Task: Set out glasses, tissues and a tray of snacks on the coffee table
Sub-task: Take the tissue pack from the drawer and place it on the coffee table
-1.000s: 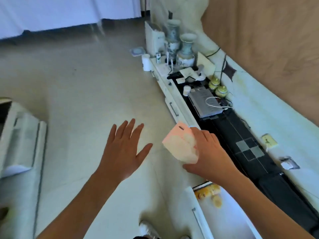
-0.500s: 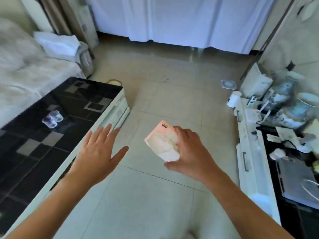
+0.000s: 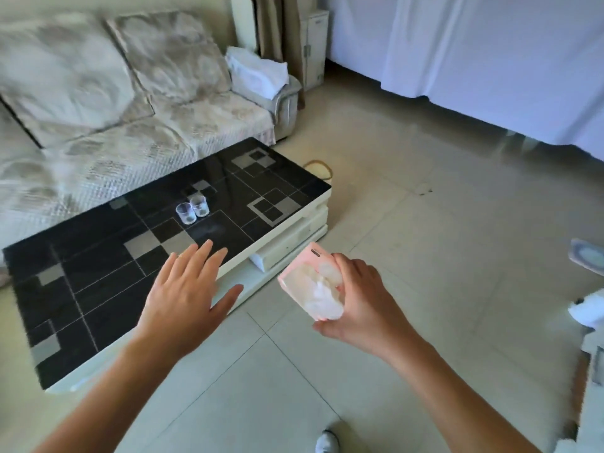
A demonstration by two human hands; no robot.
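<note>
My right hand (image 3: 362,302) grips a pink pack of tissues (image 3: 310,286), white tissue showing through its open face. I carry it above the floor, just off the near right corner of the coffee table (image 3: 98,282), a low black glass top with grey squares on a white base. Two small clear glasses (image 3: 192,209) stand side by side near the table's middle. My left hand (image 3: 186,295) hovers flat with spread fingers over the table's front edge, holding nothing. No snack tray is in view.
A beige sofa (image 3: 137,125) runs behind the table, with a folded white cloth (image 3: 258,71) on its armrest. White curtains (image 3: 474,60) hang at the back right. Pale tiled floor (image 3: 441,223) spreads to the right. My shoe tip (image 3: 327,443) shows at the bottom.
My view has swung left from the TV cabinet to the coffee table and sofa. The tissue pack stays in my right hand while both hands have come closer to the table.
</note>
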